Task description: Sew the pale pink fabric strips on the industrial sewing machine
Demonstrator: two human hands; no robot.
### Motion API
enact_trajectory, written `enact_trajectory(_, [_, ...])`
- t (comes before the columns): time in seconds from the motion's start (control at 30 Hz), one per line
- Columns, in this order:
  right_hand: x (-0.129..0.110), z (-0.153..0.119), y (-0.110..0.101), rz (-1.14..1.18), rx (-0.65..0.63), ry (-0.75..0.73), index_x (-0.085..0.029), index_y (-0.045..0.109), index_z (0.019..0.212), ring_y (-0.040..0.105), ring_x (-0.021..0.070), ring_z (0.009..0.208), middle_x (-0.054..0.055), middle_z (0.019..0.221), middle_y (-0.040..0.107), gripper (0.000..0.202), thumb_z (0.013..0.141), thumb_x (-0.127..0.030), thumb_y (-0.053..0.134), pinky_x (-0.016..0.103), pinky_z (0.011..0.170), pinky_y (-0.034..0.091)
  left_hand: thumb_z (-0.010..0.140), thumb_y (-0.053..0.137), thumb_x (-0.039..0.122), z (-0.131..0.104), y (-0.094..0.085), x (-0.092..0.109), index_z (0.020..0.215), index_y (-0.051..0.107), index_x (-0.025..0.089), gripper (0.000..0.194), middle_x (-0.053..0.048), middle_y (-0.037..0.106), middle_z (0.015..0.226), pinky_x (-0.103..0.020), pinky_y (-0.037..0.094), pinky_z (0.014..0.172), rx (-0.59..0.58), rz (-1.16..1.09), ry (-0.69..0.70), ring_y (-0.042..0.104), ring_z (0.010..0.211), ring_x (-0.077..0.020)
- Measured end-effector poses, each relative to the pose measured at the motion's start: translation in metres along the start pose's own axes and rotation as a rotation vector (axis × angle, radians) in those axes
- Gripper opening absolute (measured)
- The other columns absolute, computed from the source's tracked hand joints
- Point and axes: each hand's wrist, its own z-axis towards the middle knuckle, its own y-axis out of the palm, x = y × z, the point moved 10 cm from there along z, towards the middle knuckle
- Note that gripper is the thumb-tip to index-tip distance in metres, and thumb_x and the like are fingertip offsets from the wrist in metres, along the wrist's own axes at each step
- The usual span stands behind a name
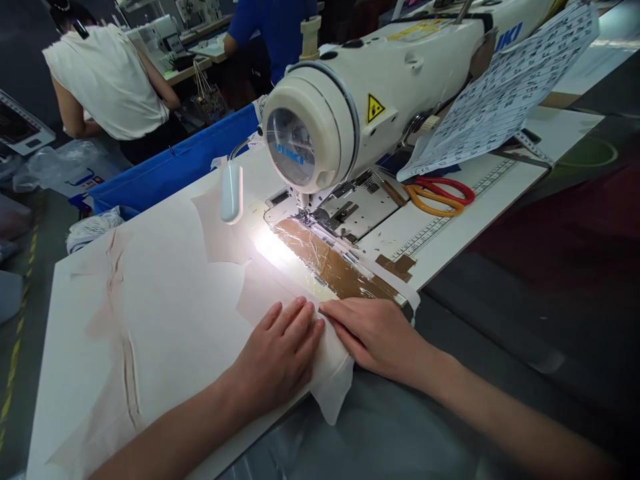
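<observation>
A thin, pale fabric piece (pixel 263 290) lies on the white sewing table, running from the machine's presser foot (pixel 304 215) to the table's front edge, where a corner hangs over. My left hand (pixel 280 357) rests flat on this fabric, fingers stretched toward the needle area. Beside it, my right hand (pixel 377 333) pinches the fabric's edge between thumb and bent fingers. A white strip (pixel 387 275) runs from near the foot to the table edge by my right wrist. The sewing machine (pixel 320 127) stands ahead, its lamp lighting the fabric.
Scissors with red and orange handles (pixel 440 197) lie right of the machine under a printed sheet (pixel 505 100). More sheer fabric (pixel 120 333) spreads at the left. A blue cloth bin (pixel 180 157) borders the table's back. Two people sit beyond, one in a white top (pixel 107 83).
</observation>
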Motion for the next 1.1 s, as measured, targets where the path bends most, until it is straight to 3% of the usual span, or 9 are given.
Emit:
enact_trajectory(0.13, [0.001, -0.012, -0.006, 0.01, -0.053, -0.056, -0.019, 0.058, 0.096, 0.06, 0.0175, 0.063, 0.003, 0.073, 0.065, 0.022, 0.095, -0.015, 0.036, 0.027, 0.055, 0.036, 0.091, 0.043, 0.025, -0.001, 0.003, -0.002, 0.131, 0.051, 0.013, 0.043, -0.013, 0.054, 0.138, -0.044, 0.038, 0.105, -0.049, -0.003, -0.021, 0.044, 0.133, -0.0293])
enact_trajectory(0.37, [0.015, -0.016, -0.005, 0.106, -0.076, 0.048, -0.021, 0.056, 0.098, 0.061, 0.0166, 0.064, 0.002, 0.074, 0.064, 0.024, 0.098, -0.019, 0.033, 0.027, 0.057, 0.038, 0.091, 0.043, 0.024, 0.001, 0.006, -0.003, 0.134, 0.048, 0.011, 0.046, -0.016, 0.052, 0.139, -0.048, 0.038, 0.104, -0.08, -0.024, -0.033, 0.043, 0.134, -0.0318])
enact_trajectory(0.57, [0.023, -0.014, -0.015, 0.196, 0.071, 0.107, -0.021, 0.054, 0.097, 0.058, 0.0147, 0.06, -0.001, 0.071, 0.061, 0.019, 0.099, -0.024, 0.036, 0.027, 0.054, 0.037, 0.092, 0.044, 0.026, 0.003, 0.007, -0.001, 0.135, 0.046, 0.01, 0.046, -0.021, 0.05, 0.14, -0.053, 0.042, 0.101, -0.089, -0.008, -0.034, 0.044, 0.132, -0.0374])
enact_trajectory(0.73, [0.028, -0.014, -0.018, 0.196, 0.1, 0.121, -0.021, 0.055, 0.104, 0.062, 0.0145, 0.068, -0.001, 0.081, 0.066, 0.019, 0.1, -0.024, 0.036, 0.026, 0.059, 0.041, 0.091, 0.046, 0.023, 0.001, 0.003, -0.003, 0.132, 0.048, 0.009, 0.044, -0.022, 0.05, 0.139, -0.055, 0.042, 0.103, -0.035, -0.074, -0.026, 0.043, 0.133, -0.0379])
enact_trajectory(0.9, [0.086, 0.007, -0.049, 0.055, 0.222, 0.301, -0.021, 0.058, 0.103, 0.056, 0.0145, 0.048, -0.003, 0.065, 0.065, 0.021, 0.095, -0.031, 0.041, 0.026, 0.049, 0.038, 0.092, 0.044, 0.017, 0.003, -0.009, -0.018, 0.126, 0.047, 0.012, 0.035, -0.018, 0.056, 0.131, -0.047, 0.042, 0.108, 0.072, -0.294, -0.071, 0.048, 0.13, -0.0265])
enact_trajectory(0.97, [0.109, 0.013, -0.069, 0.008, 0.308, 0.376, -0.018, 0.056, 0.112, 0.057, 0.0169, 0.051, 0.002, 0.075, 0.069, 0.027, 0.093, -0.031, 0.041, 0.027, 0.047, 0.036, 0.092, 0.043, 0.016, 0.004, -0.015, -0.028, 0.127, 0.044, 0.014, 0.035, -0.017, 0.056, 0.129, -0.043, 0.045, 0.105, 0.112, -0.362, -0.125, 0.05, 0.127, -0.0235])
enact_trajectory(1.03, [0.113, 0.015, -0.081, -0.001, 0.374, 0.407, -0.016, 0.053, 0.12, 0.059, 0.0183, 0.055, 0.006, 0.085, 0.07, 0.034, 0.093, -0.032, 0.042, 0.028, 0.047, 0.036, 0.093, 0.044, 0.02, 0.002, -0.022, -0.043, 0.128, 0.042, 0.015, 0.035, -0.017, 0.056, 0.127, -0.042, 0.05, 0.099, 0.132, -0.324, -0.228, 0.053, 0.122, -0.0237])
enact_trajectory(1.1, [0.096, 0.017, -0.073, 0.028, 0.339, 0.36, -0.019, 0.056, 0.113, 0.058, 0.0162, 0.054, 0.003, 0.082, 0.067, 0.028, 0.094, -0.036, 0.044, 0.027, 0.049, 0.039, 0.093, 0.046, 0.028, -0.004, -0.029, -0.064, 0.125, 0.044, 0.015, 0.035, -0.017, 0.057, 0.121, -0.043, 0.055, 0.089, 0.112, -0.174, -0.381, 0.056, 0.113, -0.0261])
